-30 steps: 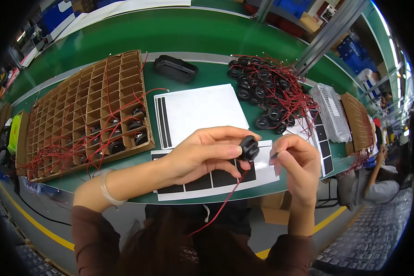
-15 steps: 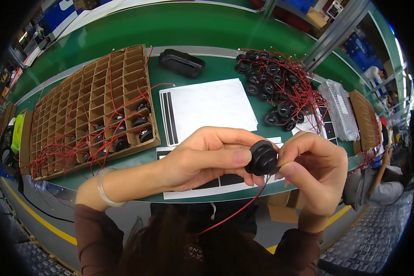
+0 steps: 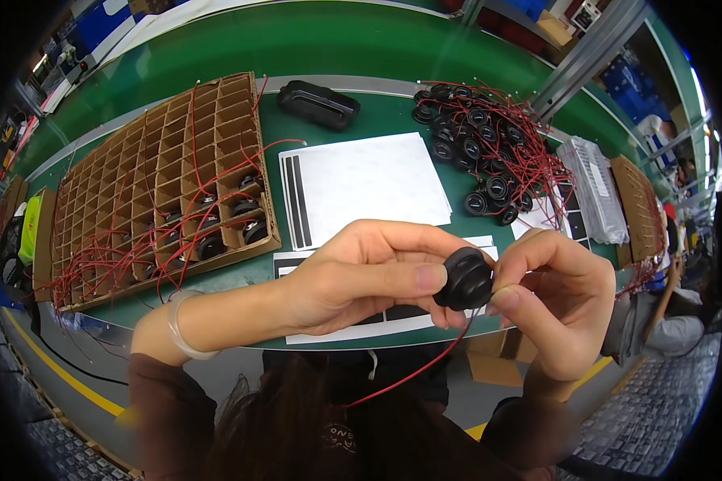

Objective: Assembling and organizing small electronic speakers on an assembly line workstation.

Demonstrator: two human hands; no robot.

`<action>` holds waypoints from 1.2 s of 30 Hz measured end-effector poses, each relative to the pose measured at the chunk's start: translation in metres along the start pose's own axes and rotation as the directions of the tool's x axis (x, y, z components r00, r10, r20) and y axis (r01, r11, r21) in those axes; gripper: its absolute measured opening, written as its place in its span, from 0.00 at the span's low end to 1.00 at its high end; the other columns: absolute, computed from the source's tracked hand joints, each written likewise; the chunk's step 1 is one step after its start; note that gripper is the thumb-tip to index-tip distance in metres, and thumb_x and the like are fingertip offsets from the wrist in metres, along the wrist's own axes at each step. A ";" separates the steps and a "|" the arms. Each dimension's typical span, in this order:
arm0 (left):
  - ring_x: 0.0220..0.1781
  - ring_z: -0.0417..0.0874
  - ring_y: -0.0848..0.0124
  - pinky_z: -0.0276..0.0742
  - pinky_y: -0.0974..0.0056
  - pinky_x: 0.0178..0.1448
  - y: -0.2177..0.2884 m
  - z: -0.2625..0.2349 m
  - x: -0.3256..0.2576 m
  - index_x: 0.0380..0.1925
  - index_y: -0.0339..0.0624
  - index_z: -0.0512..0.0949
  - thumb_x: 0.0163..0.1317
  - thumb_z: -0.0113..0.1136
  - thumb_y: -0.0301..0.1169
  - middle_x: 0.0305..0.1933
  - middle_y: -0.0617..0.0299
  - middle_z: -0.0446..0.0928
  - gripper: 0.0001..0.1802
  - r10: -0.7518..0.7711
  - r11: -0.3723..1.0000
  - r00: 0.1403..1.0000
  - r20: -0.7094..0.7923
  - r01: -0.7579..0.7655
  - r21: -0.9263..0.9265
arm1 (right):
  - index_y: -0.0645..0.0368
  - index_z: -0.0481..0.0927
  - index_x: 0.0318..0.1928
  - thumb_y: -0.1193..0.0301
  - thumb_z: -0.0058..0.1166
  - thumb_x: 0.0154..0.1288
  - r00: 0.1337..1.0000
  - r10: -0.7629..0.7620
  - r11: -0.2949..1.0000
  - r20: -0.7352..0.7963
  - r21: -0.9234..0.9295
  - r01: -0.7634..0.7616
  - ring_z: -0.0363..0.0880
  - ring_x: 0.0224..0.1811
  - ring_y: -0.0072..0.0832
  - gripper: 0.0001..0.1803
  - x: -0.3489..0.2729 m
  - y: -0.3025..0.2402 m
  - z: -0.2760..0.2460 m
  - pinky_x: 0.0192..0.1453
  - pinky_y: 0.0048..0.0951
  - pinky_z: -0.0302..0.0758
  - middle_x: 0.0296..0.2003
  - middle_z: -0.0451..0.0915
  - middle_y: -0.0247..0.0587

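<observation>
A small round black speaker (image 3: 467,280) is held up over the near edge of the table, its stepped rubbery side showing. My left hand (image 3: 377,276) grips it between thumb and fingers from the left. At its right rim my right hand (image 3: 549,297) pinches with thumb and forefinger; whatever fine part lies between those fingertips is hidden. A thin red wire (image 3: 413,370) hangs from the speaker's underside and curves down to the left toward my body. Printed white sheets (image 3: 361,192) lie on the table beyond my hands.
A divided cardboard box (image 3: 168,176) with speakers in some cells stands at left. Heaped speakers with tangled red wires (image 3: 489,144) lie at right, beside a clear plastic-wrapped pack (image 3: 592,188). A black case (image 3: 318,104) sits at the back of the green table (image 3: 389,116).
Both hands and the speaker have shifted slightly right. The speaker has turned a little in my fingers, and the right fingers still pinch its rim.
</observation>
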State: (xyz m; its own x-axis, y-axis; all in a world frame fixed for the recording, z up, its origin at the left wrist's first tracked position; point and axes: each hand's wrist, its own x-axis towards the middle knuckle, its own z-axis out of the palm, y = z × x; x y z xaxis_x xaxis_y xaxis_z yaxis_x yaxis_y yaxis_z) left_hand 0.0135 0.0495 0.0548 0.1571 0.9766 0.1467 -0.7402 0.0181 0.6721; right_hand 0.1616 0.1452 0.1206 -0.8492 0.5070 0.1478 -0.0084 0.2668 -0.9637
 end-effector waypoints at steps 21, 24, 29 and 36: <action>0.39 0.74 0.63 0.69 0.63 0.43 0.001 0.003 0.000 0.46 0.26 0.60 0.53 0.48 0.30 0.43 0.45 0.67 0.23 0.015 1.000 1.000 0.008 -0.015 0.021 | 0.65 0.72 0.23 0.82 0.53 0.41 0.998 -0.014 1.000 -0.069 -0.008 0.013 0.70 0.24 0.15 0.05 -0.003 -0.001 0.005 0.23 0.11 0.64 0.21 0.73 0.34; 0.39 0.73 0.64 0.69 0.63 0.44 0.001 0.001 -0.001 0.46 0.26 0.60 0.52 0.49 0.30 0.43 0.46 0.67 0.23 0.030 0.999 1.000 0.004 -0.031 0.030 | 0.66 0.72 0.23 0.83 0.53 0.41 0.995 -0.052 0.998 -0.085 -0.043 0.048 0.70 0.23 0.16 0.05 -0.002 0.002 0.007 0.23 0.11 0.64 0.21 0.73 0.35; 0.40 0.72 0.65 0.68 0.64 0.45 0.000 0.003 -0.001 0.45 0.26 0.61 0.52 0.49 0.30 0.42 0.47 0.68 0.23 0.026 0.999 1.000 -0.013 -0.026 0.026 | 0.66 0.72 0.23 0.83 0.53 0.40 0.987 -0.125 0.984 -0.097 -0.137 0.111 0.70 0.23 0.16 0.05 -0.004 0.002 0.007 0.22 0.12 0.64 0.21 0.73 0.37; 0.40 0.73 0.66 0.68 0.64 0.45 0.001 0.004 0.000 0.45 0.26 0.61 0.52 0.50 0.31 0.42 0.47 0.68 0.23 0.035 0.997 0.999 -0.032 -0.032 0.072 | 0.66 0.70 0.24 0.83 0.53 0.40 0.963 -0.253 0.956 -0.089 -0.173 0.235 0.70 0.22 0.17 0.07 -0.002 0.010 0.008 0.22 0.12 0.64 0.21 0.73 0.39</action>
State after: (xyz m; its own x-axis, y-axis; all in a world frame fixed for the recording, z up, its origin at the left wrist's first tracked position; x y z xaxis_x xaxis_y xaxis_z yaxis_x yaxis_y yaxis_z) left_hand 0.0148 0.0487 0.0583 0.1103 0.9830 0.1468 -0.6963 -0.0289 0.7172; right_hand 0.1593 0.1398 0.1091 -0.7688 0.4939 0.4062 -0.1166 0.5162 -0.8485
